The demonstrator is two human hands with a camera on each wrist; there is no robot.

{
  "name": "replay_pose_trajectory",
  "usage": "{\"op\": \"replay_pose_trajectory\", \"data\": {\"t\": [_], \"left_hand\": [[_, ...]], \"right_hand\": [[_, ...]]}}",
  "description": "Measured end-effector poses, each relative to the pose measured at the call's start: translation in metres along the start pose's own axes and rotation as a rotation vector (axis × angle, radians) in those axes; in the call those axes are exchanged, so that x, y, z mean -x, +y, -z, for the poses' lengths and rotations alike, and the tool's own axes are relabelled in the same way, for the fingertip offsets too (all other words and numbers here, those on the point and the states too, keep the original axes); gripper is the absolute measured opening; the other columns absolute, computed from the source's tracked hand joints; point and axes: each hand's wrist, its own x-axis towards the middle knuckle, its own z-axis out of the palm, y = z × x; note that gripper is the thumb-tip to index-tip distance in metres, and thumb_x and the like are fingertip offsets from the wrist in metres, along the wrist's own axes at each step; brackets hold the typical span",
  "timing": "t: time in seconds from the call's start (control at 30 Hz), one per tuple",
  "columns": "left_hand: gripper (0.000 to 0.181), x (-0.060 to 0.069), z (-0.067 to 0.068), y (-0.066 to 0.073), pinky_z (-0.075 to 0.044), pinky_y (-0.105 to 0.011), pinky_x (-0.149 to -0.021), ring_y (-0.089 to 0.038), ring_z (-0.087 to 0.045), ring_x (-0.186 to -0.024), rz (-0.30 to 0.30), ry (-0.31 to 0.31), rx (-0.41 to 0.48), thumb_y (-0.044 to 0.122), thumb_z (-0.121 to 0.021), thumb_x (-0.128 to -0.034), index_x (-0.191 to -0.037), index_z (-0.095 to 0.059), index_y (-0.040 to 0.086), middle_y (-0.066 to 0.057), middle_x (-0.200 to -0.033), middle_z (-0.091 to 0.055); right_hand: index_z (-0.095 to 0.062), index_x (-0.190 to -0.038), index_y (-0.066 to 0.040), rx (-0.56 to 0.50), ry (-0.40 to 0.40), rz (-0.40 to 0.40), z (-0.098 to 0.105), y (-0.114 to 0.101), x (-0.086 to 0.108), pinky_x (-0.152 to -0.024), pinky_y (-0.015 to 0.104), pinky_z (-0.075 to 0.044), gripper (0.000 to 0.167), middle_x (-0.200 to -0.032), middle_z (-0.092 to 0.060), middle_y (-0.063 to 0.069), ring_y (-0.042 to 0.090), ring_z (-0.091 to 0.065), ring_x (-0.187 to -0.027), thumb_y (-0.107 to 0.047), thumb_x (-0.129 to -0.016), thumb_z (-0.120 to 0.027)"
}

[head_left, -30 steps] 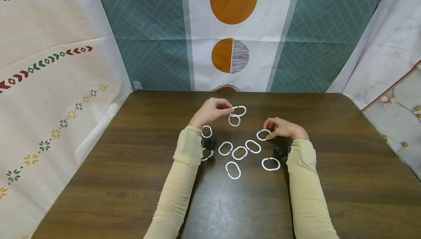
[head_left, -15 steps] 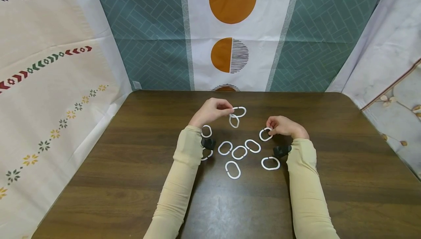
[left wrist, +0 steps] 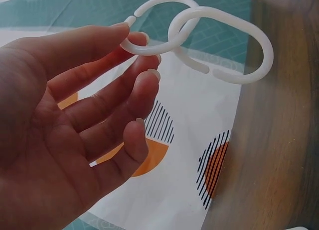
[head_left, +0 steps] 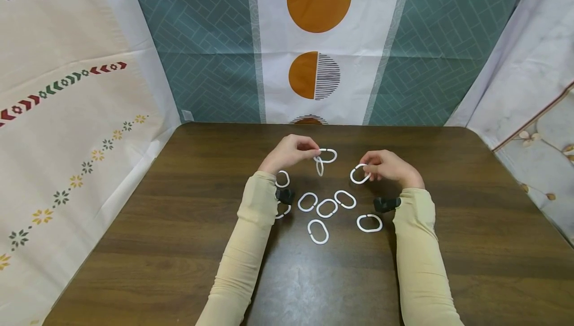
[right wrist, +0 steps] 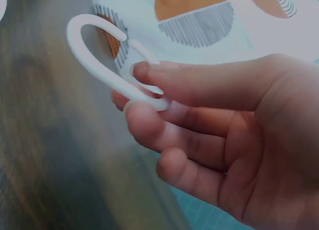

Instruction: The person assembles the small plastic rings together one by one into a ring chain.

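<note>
My left hand [head_left: 289,154] pinches a white oval plastic link [left wrist: 152,51] between thumb and fingertips, above the far part of the table. A second white link [left wrist: 266,48] is threaded through it; each has a small gap in its side. The other left fingers are loosely bent below. To the right, my right hand [head_left: 389,167] holds a separate white link [right wrist: 82,53] by one end. Its thumb [right wrist: 174,83] lies over the link and the fingers are beneath. The gap in this link shows near the thumb. The two hands are apart.
Several loose white links, such as one near the middle [head_left: 318,220] and one by the right wrist [head_left: 359,224], lie on the brown wooden table [head_left: 179,216]. Two more lie beside the left wrist, one partly hidden by its black camera [head_left: 284,196]. Patterned cloths hang around the table.
My right hand has lifted its link and shifted it farther from me, tilting it. My left hand stays almost in place, while one of its joined links has turned nearly edge-on.
</note>
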Motion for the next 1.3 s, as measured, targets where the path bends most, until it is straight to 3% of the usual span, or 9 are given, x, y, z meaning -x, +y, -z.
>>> {"op": "replay_pose_trajectory", "data": {"t": [0.13,0.4,0.7,0.9,1.13,1.3], "left_hand": [[0.014,-0.001,-0.001,0.000,-0.047,-0.023,-0.077,-0.013,-0.061,-0.083,-0.008,-0.012,-0.017,0.022,-0.067,-0.0908,-0.098,-0.073,0.011,-0.003,-0.092,-0.072],[0.015,-0.002,-0.003,-0.001,-0.047,-0.024,-0.078,-0.013,-0.061,-0.084,-0.019,-0.020,-0.049,0.022,-0.066,-0.0917,-0.099,-0.073,0.012,-0.003,-0.093,-0.072],[0.016,-0.003,-0.006,0.000,-0.049,-0.023,-0.074,-0.023,-0.067,-0.082,-0.009,-0.044,-0.018,0.021,-0.065,-0.0927,-0.100,-0.072,0.009,-0.012,-0.098,-0.072],[0.018,-0.004,-0.007,0.001,-0.049,-0.024,-0.073,-0.013,-0.066,-0.073,-0.015,-0.059,-0.002,0.021,-0.065,-0.0930,-0.102,-0.072,0.007,-0.014,-0.097,-0.073],[0.017,-0.003,-0.008,0.003,-0.048,-0.023,-0.073,-0.012,-0.067,-0.074,-0.005,-0.059,-0.006,0.021,-0.066,-0.0925,-0.101,-0.072,0.009,-0.007,-0.092,-0.073],[0.017,-0.004,-0.008,0.004,-0.047,-0.022,-0.073,-0.014,-0.067,-0.075,-0.006,-0.077,-0.001,0.021,-0.065,-0.0928,-0.102,-0.071,0.008,-0.015,-0.098,-0.072]], "right_hand": [[-0.060,-0.108,0.005,-0.005,0.043,0.002,0.002,-0.012,0.001,-0.054,0.026,-0.047,0.017,-0.073,-0.066,0.012,0.016,-0.060,-0.060,-0.007,-0.096,-0.056],[-0.063,-0.107,0.000,0.068,0.126,0.112,0.002,-0.043,0.003,-0.058,0.026,-0.049,0.016,-0.071,-0.068,0.018,0.012,-0.059,-0.053,-0.009,-0.095,-0.059],[-0.065,-0.103,-0.004,0.115,0.169,0.149,-0.006,-0.071,0.004,-0.050,0.026,-0.043,0.014,-0.058,-0.061,0.003,0.012,-0.051,-0.046,-0.015,-0.095,-0.061],[-0.066,-0.100,-0.006,0.149,0.171,0.149,-0.013,-0.079,-0.001,-0.047,0.024,-0.038,0.012,-0.053,-0.056,0.001,0.010,-0.048,-0.044,-0.016,-0.094,-0.061],[-0.066,-0.101,-0.004,0.174,0.177,0.151,-0.018,-0.084,-0.005,-0.047,0.024,-0.037,0.013,-0.052,-0.055,0.000,0.011,-0.047,-0.044,-0.014,-0.094,-0.060],[-0.066,-0.101,-0.003,0.199,0.189,0.145,-0.021,-0.085,-0.007,-0.047,0.024,-0.037,0.015,-0.051,-0.054,-0.002,0.011,-0.048,-0.045,-0.015,-0.094,-0.060]]}}
